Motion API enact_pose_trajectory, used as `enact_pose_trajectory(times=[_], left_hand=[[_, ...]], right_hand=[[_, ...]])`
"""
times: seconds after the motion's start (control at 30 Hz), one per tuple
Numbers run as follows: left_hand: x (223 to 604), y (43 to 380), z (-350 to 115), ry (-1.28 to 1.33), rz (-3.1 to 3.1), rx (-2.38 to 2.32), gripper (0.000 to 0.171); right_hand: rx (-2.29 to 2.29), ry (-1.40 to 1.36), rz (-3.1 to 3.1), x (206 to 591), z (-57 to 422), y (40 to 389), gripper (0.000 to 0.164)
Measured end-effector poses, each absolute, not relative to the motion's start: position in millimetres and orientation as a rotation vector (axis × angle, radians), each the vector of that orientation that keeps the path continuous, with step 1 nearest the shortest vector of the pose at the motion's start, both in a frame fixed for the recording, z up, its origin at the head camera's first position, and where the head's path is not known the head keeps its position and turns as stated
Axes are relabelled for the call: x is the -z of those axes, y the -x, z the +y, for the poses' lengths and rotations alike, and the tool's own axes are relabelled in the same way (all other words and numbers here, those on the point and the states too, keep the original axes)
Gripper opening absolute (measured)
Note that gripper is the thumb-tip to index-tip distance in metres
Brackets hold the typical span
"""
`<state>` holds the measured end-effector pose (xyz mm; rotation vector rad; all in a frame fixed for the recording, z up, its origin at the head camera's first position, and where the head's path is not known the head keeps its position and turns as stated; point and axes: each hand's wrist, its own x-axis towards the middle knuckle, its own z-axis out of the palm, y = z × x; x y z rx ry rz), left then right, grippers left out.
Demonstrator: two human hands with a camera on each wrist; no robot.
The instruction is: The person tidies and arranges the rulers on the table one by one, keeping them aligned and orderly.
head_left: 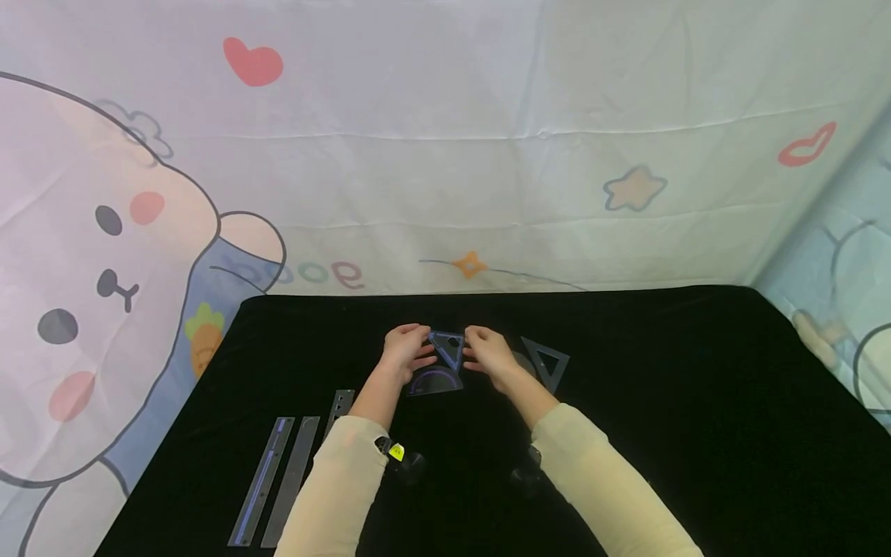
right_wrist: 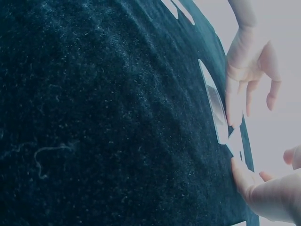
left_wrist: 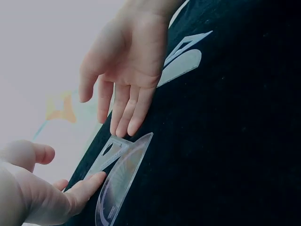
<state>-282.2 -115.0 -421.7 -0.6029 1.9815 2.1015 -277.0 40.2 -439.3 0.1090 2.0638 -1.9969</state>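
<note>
A clear set square with blue edging (head_left: 448, 348) lies on the black cloth between the two hands. Directly below it is a clear protractor (head_left: 435, 381), its curved side toward the set square. The left hand (head_left: 406, 350) is at the set square's left corner, fingers extended; in the left wrist view a fingertip (left_wrist: 99, 177) reaches its edge. On the opposite side, the right hand (head_left: 491, 354) holds its fingers straight beside the set square, fingertips (left_wrist: 120, 129) at its near end. Both thumbs stand away from the set square.
Right of the right wrist lie another set square (head_left: 546, 363) and a second protractor (left_wrist: 183, 67), partly hidden in the head view. At left are a blue-striped ruler (head_left: 261, 481), a plain ruler (head_left: 292, 480) and one with holes (head_left: 341, 404). A printed curtain (head_left: 445, 178) hangs behind the table.
</note>
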Motion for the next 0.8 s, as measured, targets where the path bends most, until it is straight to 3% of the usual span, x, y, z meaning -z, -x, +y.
enact_pose_trajectory(times=[0.8], left_hand=[[421.4, 282.6, -99.7, 0.742, 1.869, -2.169, 0.048]], right_hand=[[2.158, -0.177, 1.953, 445.3, 40.1, 273.6, 0.045]])
